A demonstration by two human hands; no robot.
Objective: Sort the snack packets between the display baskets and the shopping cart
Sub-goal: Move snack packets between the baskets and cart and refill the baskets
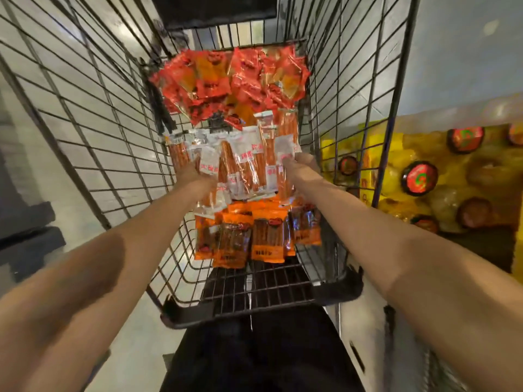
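— Wire all round: why is everything down in that black wire shopping cart [93, 114]?

— It keeps the three kinds apart in bands: crinkly red foil packets [229, 86] at the far end, white-and-clear stick packets [240, 162] in the middle, orange flat packets [254, 236] nearest me.

— And your hands?

— Both reach into the middle band. My left hand [195, 172] is buried among the stick packets, my right hand [300, 162] at their edge — I cannot tell whether either grips.

— The yellow display basket [441, 176]?

— Just beside the cart, on my right.
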